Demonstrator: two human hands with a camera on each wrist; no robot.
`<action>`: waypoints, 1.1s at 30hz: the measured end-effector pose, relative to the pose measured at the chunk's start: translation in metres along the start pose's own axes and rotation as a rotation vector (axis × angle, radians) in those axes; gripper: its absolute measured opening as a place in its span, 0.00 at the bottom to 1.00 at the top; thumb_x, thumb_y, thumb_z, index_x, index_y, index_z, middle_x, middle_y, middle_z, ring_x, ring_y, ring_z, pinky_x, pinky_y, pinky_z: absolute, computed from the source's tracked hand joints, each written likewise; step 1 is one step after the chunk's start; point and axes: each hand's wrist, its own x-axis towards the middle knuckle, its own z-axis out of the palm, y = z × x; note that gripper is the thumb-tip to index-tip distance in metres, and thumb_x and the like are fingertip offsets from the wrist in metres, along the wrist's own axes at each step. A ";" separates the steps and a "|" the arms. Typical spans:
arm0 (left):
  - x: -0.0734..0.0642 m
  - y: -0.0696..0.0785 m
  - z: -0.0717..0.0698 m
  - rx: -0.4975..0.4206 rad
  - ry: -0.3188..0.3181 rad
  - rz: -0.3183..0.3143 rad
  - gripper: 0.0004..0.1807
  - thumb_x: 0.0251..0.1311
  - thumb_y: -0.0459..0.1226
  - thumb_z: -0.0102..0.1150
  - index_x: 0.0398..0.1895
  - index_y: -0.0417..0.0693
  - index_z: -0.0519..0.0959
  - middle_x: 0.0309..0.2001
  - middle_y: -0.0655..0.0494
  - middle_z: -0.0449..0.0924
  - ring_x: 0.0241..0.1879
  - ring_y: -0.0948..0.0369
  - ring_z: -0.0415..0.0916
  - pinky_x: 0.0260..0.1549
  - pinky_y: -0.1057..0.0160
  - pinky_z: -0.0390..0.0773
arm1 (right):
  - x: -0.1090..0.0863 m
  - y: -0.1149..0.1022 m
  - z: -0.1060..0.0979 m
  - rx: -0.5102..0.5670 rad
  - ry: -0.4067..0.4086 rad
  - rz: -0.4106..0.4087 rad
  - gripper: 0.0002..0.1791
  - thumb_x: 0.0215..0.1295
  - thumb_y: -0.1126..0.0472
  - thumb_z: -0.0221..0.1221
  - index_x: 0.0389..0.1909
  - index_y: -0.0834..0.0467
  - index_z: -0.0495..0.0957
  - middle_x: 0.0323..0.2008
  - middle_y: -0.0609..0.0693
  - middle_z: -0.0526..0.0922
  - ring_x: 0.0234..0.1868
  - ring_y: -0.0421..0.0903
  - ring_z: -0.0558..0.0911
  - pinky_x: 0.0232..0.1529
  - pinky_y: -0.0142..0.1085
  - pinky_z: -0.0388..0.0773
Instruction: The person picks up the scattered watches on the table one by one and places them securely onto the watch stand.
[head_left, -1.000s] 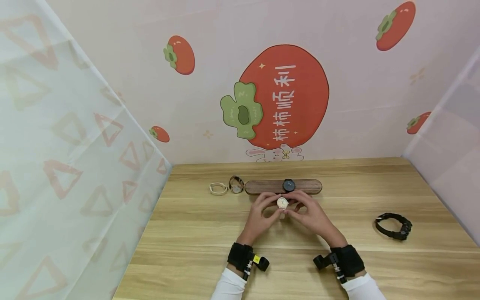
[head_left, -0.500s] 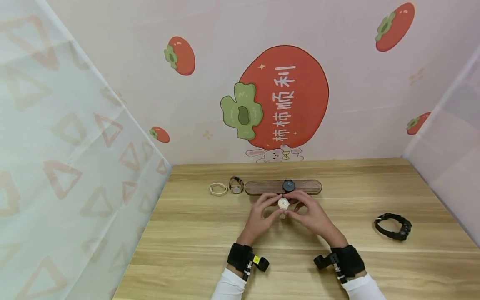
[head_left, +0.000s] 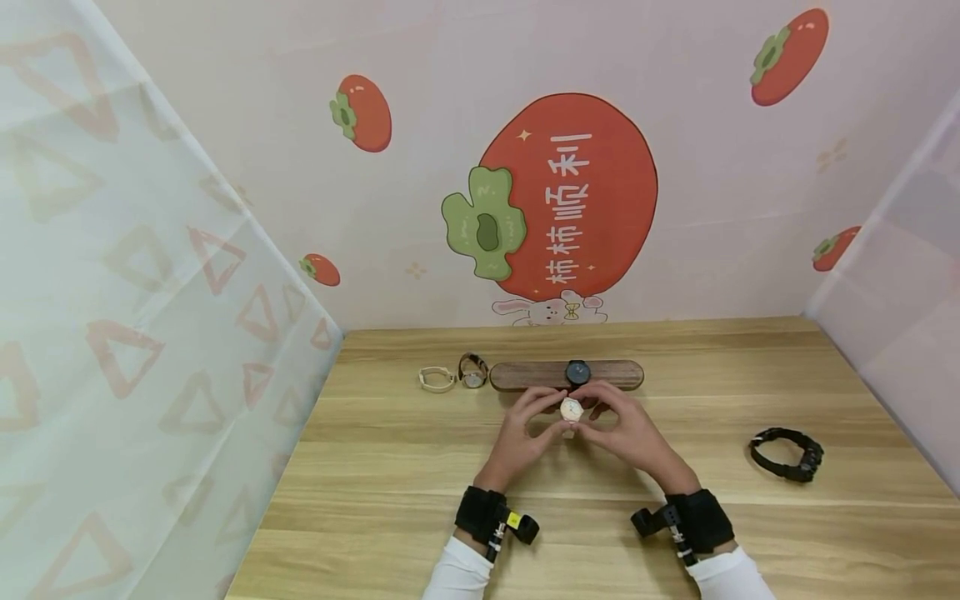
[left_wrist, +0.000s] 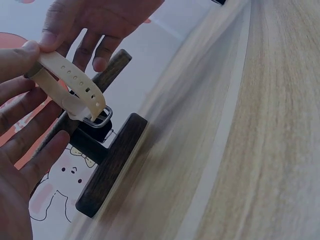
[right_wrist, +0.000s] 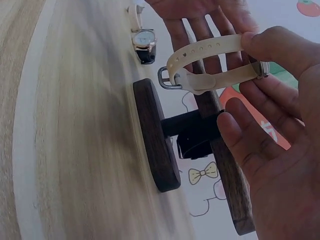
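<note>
Held up between both hands just in front of a dark wooden watch stand [head_left: 566, 374], clear of the wooden table [head_left: 420, 467]: a cream-strapped watch [head_left: 571, 409], pale dial turned upward toward the head camera, strap already fastened into a closed loop [right_wrist: 210, 70] with the metal buckle [left_wrist: 98, 118] hanging at the low end, probably kept looped so as to slide over the stand's bar. Left hand [head_left: 525, 429] pinching one side of the watch, thumb [left_wrist: 17, 55] pressed on the strap, remaining fingers lying nearly straight beneath the loop. Right hand [head_left: 630, 433] gripping the opposite side, thumb [right_wrist: 280, 47] clamped on top beside the case, other fingers spread loosely below. Already mounted on the stand's crossbar: a black-dialled watch [head_left: 577, 371], strap wrapped around the bar, face up. Resting on the table left of the stand, near each other but apart: a brown-strapped watch [head_left: 472, 370] and a small white band [head_left: 437, 378]. Lying well away toward the right edge: a black chunky watch [head_left: 787, 452], looped and on its side. Behind the table: a pink backdrop printed with persimmons [head_left: 567, 196].
</note>
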 end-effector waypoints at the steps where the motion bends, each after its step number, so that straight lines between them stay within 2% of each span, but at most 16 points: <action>1: 0.000 0.000 0.000 -0.001 -0.003 -0.005 0.27 0.70 0.35 0.69 0.71 0.46 0.79 0.64 0.49 0.78 0.65 0.53 0.78 0.63 0.59 0.85 | 0.000 0.000 0.000 -0.001 0.000 0.000 0.23 0.64 0.66 0.75 0.59 0.53 0.83 0.57 0.53 0.84 0.48 0.52 0.85 0.46 0.49 0.89; 7: 0.001 0.002 -0.003 0.024 0.004 -0.016 0.25 0.69 0.35 0.70 0.68 0.47 0.80 0.63 0.49 0.79 0.64 0.53 0.79 0.65 0.57 0.83 | -0.001 0.003 -0.003 0.006 0.016 -0.012 0.24 0.63 0.67 0.75 0.59 0.55 0.83 0.57 0.55 0.84 0.47 0.49 0.85 0.47 0.49 0.89; 14: 0.003 0.001 -0.009 0.079 0.052 -0.045 0.21 0.68 0.33 0.70 0.64 0.43 0.82 0.61 0.49 0.83 0.63 0.52 0.81 0.68 0.52 0.81 | -0.002 0.008 -0.013 0.016 0.035 0.007 0.25 0.63 0.69 0.74 0.61 0.57 0.82 0.56 0.54 0.85 0.49 0.44 0.86 0.51 0.53 0.89; 22: 0.004 -0.001 -0.022 0.092 0.104 -0.058 0.19 0.72 0.33 0.66 0.64 0.43 0.82 0.61 0.47 0.82 0.60 0.47 0.80 0.60 0.48 0.84 | -0.003 0.012 -0.024 0.002 0.064 0.037 0.26 0.64 0.69 0.74 0.62 0.60 0.81 0.55 0.57 0.86 0.51 0.51 0.86 0.54 0.53 0.88; 27: 0.004 -0.005 -0.031 0.148 0.158 -0.044 0.18 0.72 0.34 0.67 0.62 0.42 0.83 0.59 0.46 0.82 0.57 0.47 0.79 0.57 0.48 0.84 | -0.004 0.015 -0.028 -0.008 0.079 0.033 0.26 0.63 0.70 0.74 0.62 0.61 0.81 0.55 0.56 0.86 0.51 0.45 0.86 0.54 0.53 0.88; 30: 0.005 -0.007 -0.036 0.197 0.201 -0.038 0.18 0.69 0.33 0.70 0.60 0.41 0.84 0.58 0.46 0.82 0.60 0.49 0.77 0.60 0.51 0.82 | -0.004 0.018 -0.031 -0.016 0.083 0.009 0.27 0.62 0.71 0.74 0.62 0.61 0.81 0.55 0.55 0.86 0.51 0.40 0.85 0.53 0.52 0.89; 33: 0.005 -0.010 -0.039 0.229 0.228 -0.041 0.18 0.68 0.33 0.71 0.59 0.39 0.85 0.58 0.45 0.81 0.62 0.49 0.75 0.63 0.49 0.80 | -0.003 0.020 -0.034 -0.025 0.085 -0.006 0.26 0.63 0.71 0.74 0.62 0.60 0.81 0.54 0.55 0.86 0.50 0.40 0.85 0.52 0.49 0.89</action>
